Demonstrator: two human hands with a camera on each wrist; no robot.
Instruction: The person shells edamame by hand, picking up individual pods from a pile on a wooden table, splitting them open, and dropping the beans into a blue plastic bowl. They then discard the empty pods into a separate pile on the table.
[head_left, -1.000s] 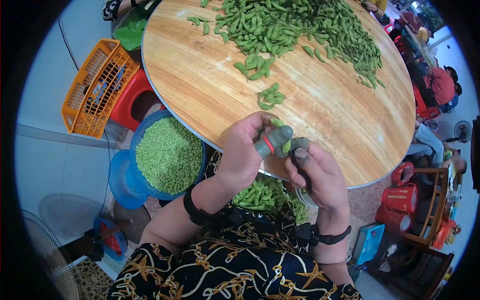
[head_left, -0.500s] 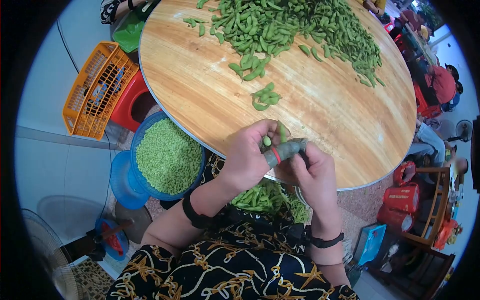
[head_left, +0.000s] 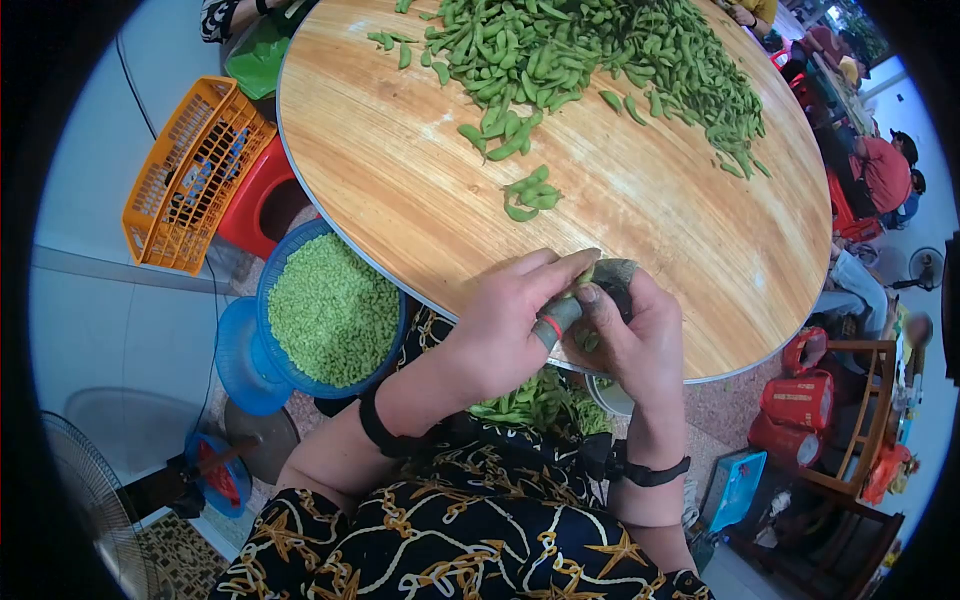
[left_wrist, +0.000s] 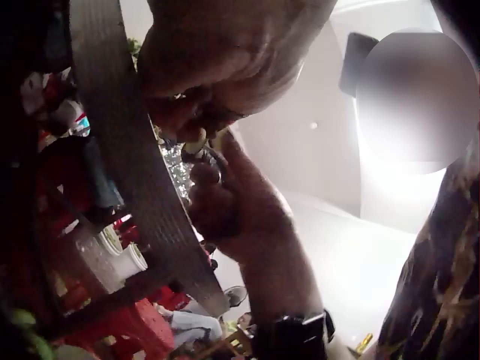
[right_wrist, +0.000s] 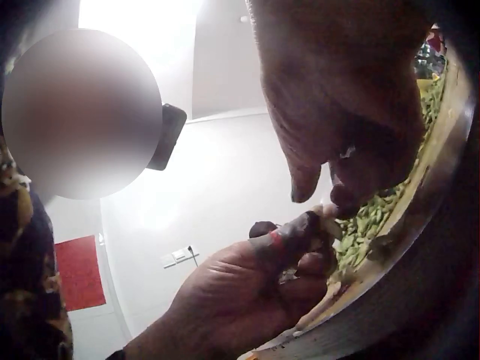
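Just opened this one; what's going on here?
Bare hands are working on a green pod over the near edge of a round table. The left hand pinches it, with the right hand close against it; fingers hide whether it is open. Beyond lies a big heap of pods. At the person's left, a blue basin holds many shelled beans.
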